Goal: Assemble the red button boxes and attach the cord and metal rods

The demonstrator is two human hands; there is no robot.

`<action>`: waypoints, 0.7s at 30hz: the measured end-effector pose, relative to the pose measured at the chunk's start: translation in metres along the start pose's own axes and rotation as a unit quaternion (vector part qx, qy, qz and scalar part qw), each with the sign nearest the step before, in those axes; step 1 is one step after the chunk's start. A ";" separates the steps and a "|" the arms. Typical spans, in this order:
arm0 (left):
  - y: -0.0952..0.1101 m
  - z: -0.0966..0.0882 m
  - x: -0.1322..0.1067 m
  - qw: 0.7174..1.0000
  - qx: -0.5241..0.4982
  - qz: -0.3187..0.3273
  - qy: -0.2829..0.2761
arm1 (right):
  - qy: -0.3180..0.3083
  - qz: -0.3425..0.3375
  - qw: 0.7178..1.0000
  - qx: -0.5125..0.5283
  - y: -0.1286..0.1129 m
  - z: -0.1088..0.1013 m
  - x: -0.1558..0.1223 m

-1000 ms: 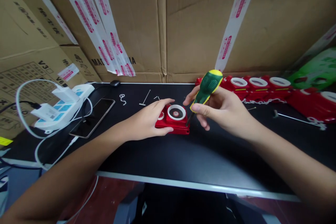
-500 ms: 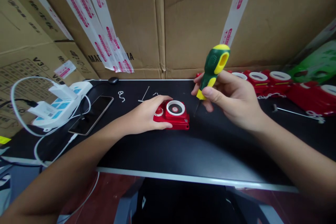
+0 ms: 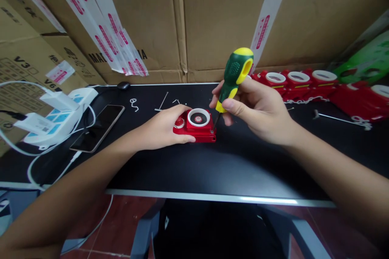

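My left hand (image 3: 164, 127) is wrapped round the left side of a small red device (image 3: 203, 134) with a white ring around a dark round window, which rests on the black tabletop (image 3: 194, 170). A green and yellow screwdriver (image 3: 235, 73) is gripped in my right hand (image 3: 258, 109), handle up and slightly tilted. Its dark shaft points down, and the tip is at the device's front right corner, by a small screw. Whether the tip sits in the screw head cannot be made out.
Several similar red devices (image 3: 299, 83) line the back right, near a metal rod (image 3: 342, 120). Behind my left hand lie a thin T-shaped tool (image 3: 164, 101) and small loose pieces. A phone (image 3: 99, 129) and a white power strip (image 3: 60, 117) with cables occupy the left. Cardboard (image 3: 212, 20) walls the back.
My right hand has brought the screwdriver left and down to the device's corner. My left hand keeps its hold on the device. The view has shifted slightly.
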State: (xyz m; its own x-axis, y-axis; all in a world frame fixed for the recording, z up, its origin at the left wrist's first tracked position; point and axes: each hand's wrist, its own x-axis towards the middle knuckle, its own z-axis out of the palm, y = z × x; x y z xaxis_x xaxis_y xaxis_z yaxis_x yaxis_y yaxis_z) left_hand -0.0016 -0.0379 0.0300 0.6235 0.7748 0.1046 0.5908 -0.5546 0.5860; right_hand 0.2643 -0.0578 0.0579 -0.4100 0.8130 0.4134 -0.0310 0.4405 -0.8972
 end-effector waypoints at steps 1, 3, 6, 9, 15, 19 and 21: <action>0.000 0.000 0.000 1.000 -0.001 0.002 0.001 | -0.001 0.001 1.000 -0.002 0.000 0.000 0.000; -0.001 0.001 0.000 1.000 -0.007 0.004 0.002 | -0.005 0.004 1.000 -0.005 0.001 0.000 0.000; -0.001 0.001 0.000 1.000 -0.012 0.005 0.004 | -0.013 0.004 1.000 0.000 0.002 0.001 0.000; -0.002 0.001 0.000 1.000 -0.009 0.005 0.005 | -0.021 -0.003 1.000 0.009 0.003 0.001 -0.001; -0.003 0.002 0.000 1.000 -0.007 0.001 0.006 | -0.052 -0.010 0.999 0.007 0.003 -0.002 0.000; -0.001 0.001 -0.001 1.000 -0.001 0.004 0.006 | -0.067 -0.012 0.998 0.000 0.002 -0.006 0.000; 0.000 0.000 -0.001 1.000 -0.001 0.001 0.002 | -0.074 0.002 0.997 -0.008 0.000 -0.009 -0.001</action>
State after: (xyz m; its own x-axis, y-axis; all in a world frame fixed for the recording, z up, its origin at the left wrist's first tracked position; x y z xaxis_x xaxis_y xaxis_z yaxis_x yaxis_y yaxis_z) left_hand -0.0023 -0.0387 0.0302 0.6219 0.7755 0.1092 0.5892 -0.5552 0.5870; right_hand 0.2729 -0.0548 0.0591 -0.5406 0.7499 0.3813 -0.0144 0.4449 -0.8955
